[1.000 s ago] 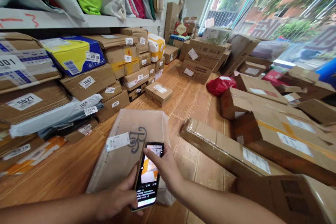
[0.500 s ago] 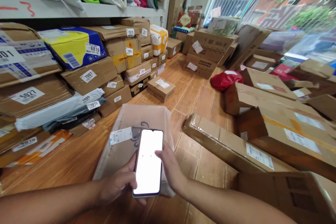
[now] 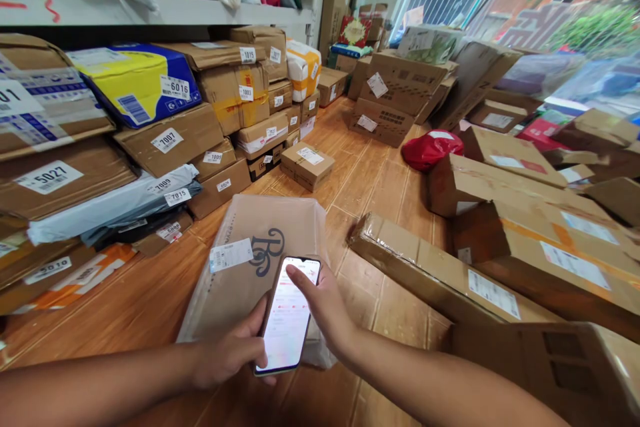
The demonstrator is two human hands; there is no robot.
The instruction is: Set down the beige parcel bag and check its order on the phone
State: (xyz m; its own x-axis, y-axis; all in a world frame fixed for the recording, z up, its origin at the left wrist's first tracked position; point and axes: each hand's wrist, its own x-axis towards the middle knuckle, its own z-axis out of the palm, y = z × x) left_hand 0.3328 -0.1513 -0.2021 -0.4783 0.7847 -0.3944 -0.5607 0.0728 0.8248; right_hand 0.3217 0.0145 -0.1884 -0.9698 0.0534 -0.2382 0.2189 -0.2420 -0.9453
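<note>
A smartphone (image 3: 286, 320) with a lit white page on its screen is held low in the middle of the view. My left hand (image 3: 233, 350) grips its lower left side, thumb on the front and fingers behind. My right hand (image 3: 325, 310) wraps the upper right edge, its thumb over the top of the screen. Underneath the phone, on the wooden floor, lies a flat cardboard parcel (image 3: 255, 220) in clear plastic, with a dark printed emblem and a white label (image 3: 231, 255). The phone and hands hide its near right part.
Numbered boxes (image 3: 170, 127) are stacked on the left below a white shelf (image 3: 190, 15) of bagged parcels. A small box (image 3: 307, 165) sits ahead on the floor. To the right lie a long taped box (image 3: 425, 267), a red bag (image 3: 433, 149) and several larger cartons (image 3: 555, 250).
My right thumb has moved up toward the top of the screen. The phone has tilted slightly rightward, and its blank white screen now shows text and red marks.
</note>
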